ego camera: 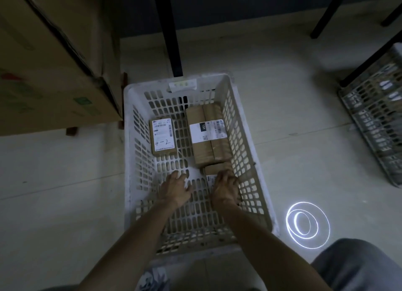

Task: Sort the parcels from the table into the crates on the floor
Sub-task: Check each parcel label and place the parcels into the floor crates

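A brown parcel (218, 168) lies in the near right corner of the white crate (128, 151) on the floor (65, 182), touching a larger labelled parcel (208, 136). The right hand (226, 188) grips it, fingers curled over its top. The left hand (175, 189) is spread flat over the crate's bottom, holding nothing, and a small parcel (163, 137) marked "4-2" lies near the left wall.

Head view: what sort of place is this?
Probably a parcel sorting or storage room: labelled parcels lie in a white crate on the floor, a grey crate stands at right, a big cardboard carton at left.
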